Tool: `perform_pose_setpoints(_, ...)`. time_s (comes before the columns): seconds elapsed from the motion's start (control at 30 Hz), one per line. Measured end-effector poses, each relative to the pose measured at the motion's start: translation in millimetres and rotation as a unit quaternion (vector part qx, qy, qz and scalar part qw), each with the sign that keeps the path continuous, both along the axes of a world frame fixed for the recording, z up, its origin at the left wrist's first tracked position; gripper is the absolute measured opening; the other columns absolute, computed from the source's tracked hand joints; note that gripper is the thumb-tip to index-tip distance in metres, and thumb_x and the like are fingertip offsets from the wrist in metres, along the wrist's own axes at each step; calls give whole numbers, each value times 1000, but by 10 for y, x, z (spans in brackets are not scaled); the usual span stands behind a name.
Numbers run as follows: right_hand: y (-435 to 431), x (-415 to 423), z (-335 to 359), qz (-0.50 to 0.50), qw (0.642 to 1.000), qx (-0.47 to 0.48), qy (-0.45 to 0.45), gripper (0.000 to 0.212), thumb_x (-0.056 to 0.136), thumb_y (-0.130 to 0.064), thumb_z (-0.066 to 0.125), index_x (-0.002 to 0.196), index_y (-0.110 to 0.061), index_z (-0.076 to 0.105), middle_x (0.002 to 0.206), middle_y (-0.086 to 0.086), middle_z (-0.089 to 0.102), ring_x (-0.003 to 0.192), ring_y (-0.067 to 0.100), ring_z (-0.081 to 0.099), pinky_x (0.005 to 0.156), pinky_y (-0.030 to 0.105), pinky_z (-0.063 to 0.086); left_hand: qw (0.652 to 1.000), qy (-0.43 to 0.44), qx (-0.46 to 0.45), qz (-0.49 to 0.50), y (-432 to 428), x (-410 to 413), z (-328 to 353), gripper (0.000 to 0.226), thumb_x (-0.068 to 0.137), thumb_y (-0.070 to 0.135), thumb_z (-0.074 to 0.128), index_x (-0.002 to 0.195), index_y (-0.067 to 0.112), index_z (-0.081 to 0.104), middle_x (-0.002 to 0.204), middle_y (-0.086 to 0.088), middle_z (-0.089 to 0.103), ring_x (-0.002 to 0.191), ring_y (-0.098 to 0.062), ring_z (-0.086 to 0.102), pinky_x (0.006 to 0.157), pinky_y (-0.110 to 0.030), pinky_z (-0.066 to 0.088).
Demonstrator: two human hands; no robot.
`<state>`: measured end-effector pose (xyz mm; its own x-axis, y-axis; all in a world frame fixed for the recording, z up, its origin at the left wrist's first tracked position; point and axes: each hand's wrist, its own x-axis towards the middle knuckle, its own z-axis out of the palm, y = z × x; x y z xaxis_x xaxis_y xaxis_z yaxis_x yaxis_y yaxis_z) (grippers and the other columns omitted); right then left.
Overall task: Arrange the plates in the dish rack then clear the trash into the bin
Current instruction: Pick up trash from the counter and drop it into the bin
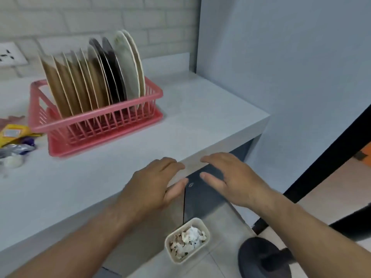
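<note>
Two hands, both empty: the left hand hovers over the front edge of the counter near its right corner. The right hand hangs just past that edge, above a dark cabinet front. All fingers are loosely extended and grasp nothing.

From my remote seat I count one pink dish rack near the back of the counter, its long axis running left to right. The plates stand on edge in a single row along that axis, tops leaning left. Two are cream at the right end, then two dark, then about six brown, though blur keeps me from an exact count.

At the counter's left edge lies the trash: one yellow wrapper, one silvery wrapper and one white crumpled piece. The yellow wrapper carries a label, but I cannot read it.

One small cream bin sits on the floor below the front edge, its long axis running diagonally from near left to far right, with crumpled paper inside.
</note>
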<state>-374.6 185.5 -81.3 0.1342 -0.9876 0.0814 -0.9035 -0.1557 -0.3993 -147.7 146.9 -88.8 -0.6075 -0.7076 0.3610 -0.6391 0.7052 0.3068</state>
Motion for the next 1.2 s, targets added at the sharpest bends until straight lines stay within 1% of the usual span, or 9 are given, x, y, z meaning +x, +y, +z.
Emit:
perform_pose_setpoints(0.07,-5,74,198,-1,1000,-7,1,48,96,-51,44,140,-32,44,143,-15,44,134,5,29,105,19,24,1000,-10,-13,18,-49,60,251,44,92,55,38,121,27,57,120,10,59,106,-13,56,78,-39,54)
perform_pose_setpoints(0.13,-10,153,364,-4,1000,-13,-1,48,96,-53,42,140,-34,42,144,-16,41,134,4,27,108,20,25,999,-25,-17,37,-83,117,447,46,93,57,38,126,30,53,127,13,54,114,-10,51,88,-33,49)
perform_pose_setpoints(0.2,-17,227,505,-2,1000,-24,2,48,96,-54,40,141,-36,41,145,-17,39,135,4,26,110,22,27,998,-26,-21,52,-92,175,611,50,91,58,35,129,30,51,130,15,52,117,-8,49,92,-30,46)
perform_pose_setpoints(0.4,-103,352,787,27,999,-44,-1,48,97,-55,38,141,-36,40,147,-18,38,136,3,26,107,20,24,995,-7,-37,96,-36,346,841,53,90,61,30,127,30,52,125,16,53,114,-5,49,92,-27,45)
perform_pose_setpoints(0.5,-129,434,857,46,997,-61,-10,47,97,-54,39,141,-36,41,145,-19,38,135,1,27,107,19,24,992,-4,-44,122,35,423,898,48,92,59,35,127,30,52,124,17,52,114,-3,48,92,-22,42)
perform_pose_setpoints(0.6,-143,545,849,61,996,-64,-20,45,98,-52,39,140,-35,42,144,-19,40,132,2,31,106,20,27,988,1,-34,149,108,505,885,42,94,54,40,127,32,52,125,18,52,114,-2,47,91,-21,40)
perform_pose_setpoints(0.77,-184,747,756,73,995,-59,-44,41,99,-48,40,137,-34,45,139,-20,43,125,2,38,103,20,32,984,3,-15,178,185,731,799,41,93,55,39,127,35,51,127,20,51,115,0,46,93,-20,40)
perform_pose_setpoints(1.07,-457,1601,472,74,996,-29,-35,40,99,-46,41,137,-34,45,140,-20,43,128,2,38,105,19,30,981,20,-6,190,-164,1632,436,40,93,55,41,124,34,54,124,19,54,113,-3,50,91,-22,42)
perform_pose_setpoints(1.2,-693,2210,339,56,997,-32,-34,40,99,-45,43,136,-33,47,138,-19,46,125,3,43,105,21,34,986,27,-10,164,-497,2245,292,50,89,60,33,122,32,56,121,18,57,111,-3,51,88,-24,45)
